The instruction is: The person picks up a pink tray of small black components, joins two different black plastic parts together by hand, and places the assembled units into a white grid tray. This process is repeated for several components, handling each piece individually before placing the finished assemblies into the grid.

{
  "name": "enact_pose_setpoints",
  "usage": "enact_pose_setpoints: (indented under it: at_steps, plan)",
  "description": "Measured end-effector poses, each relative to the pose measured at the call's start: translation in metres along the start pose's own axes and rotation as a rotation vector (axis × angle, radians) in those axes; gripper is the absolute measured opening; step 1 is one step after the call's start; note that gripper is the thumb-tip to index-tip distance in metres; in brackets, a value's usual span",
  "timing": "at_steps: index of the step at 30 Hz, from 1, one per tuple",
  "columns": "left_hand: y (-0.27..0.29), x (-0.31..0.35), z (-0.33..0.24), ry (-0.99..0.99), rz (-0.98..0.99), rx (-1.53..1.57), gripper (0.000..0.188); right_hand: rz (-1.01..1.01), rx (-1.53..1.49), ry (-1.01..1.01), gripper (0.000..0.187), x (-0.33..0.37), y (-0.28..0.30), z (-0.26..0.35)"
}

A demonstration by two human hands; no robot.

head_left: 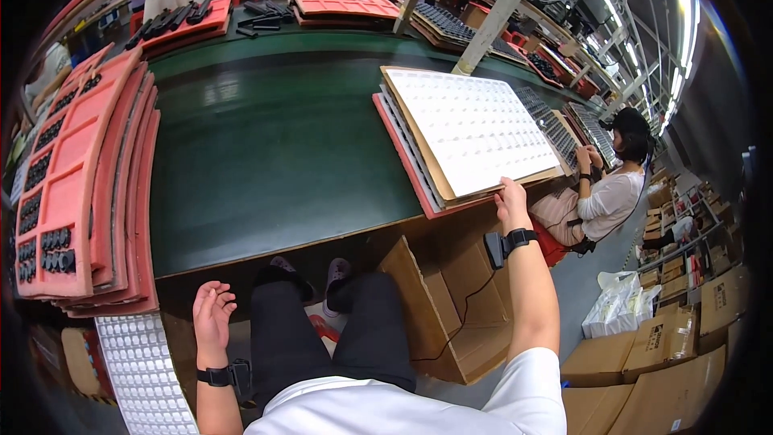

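On the right of the green work surface (266, 169) lies a stack of layers, topped by a white tray (475, 125) with rows of small shallow marks. Brown board (433, 177) and pink foam (405, 145) show beneath it. My right hand (512, 200) grips the near right edge of the white tray, its thumb on top. Over my lap at the left, my left hand (214, 312) holds nothing, its fingers loosely bent. Beside it stands a tall stack of pink foam trays (101, 169), with black cylindrical parts (56, 250) in the top one's compartments.
A co-worker (604, 185) sits at the right by trays of dark parts (547, 121). A post (503, 16) rises behind the white tray. An open cardboard box (451, 306) stands under the table edge. Another white pocketed sheet (145, 370) hangs at lower left.
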State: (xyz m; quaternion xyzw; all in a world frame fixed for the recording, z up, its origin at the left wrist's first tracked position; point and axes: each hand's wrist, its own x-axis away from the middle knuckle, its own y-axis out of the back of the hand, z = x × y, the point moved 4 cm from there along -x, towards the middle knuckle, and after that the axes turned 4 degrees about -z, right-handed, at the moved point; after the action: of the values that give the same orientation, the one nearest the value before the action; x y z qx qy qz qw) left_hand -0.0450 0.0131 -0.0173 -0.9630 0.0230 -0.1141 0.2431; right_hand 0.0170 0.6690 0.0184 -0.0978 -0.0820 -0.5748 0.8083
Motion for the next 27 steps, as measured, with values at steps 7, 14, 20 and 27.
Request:
enact_pose_setpoints:
  at_steps: [7,14,20,27]
  plan:
    - [-0.002,0.000,0.003,0.000,0.018,-0.007,0.020,0.022,0.098,0.033,0.026,0.000,0.005,0.000]
    - [-0.002,-0.001,0.005,0.011,0.018,-0.005,0.020,0.010,0.099,0.048,0.023,0.006,-0.001,0.004]
    - [-0.002,-0.001,0.004,0.005,0.021,-0.006,0.020,-0.049,-0.071,0.010,0.020,-0.001,-0.004,-0.001]
    - [0.002,0.001,0.004,0.011,0.003,-0.008,0.020,-0.070,-0.129,0.102,0.038,0.001,-0.003,-0.008]
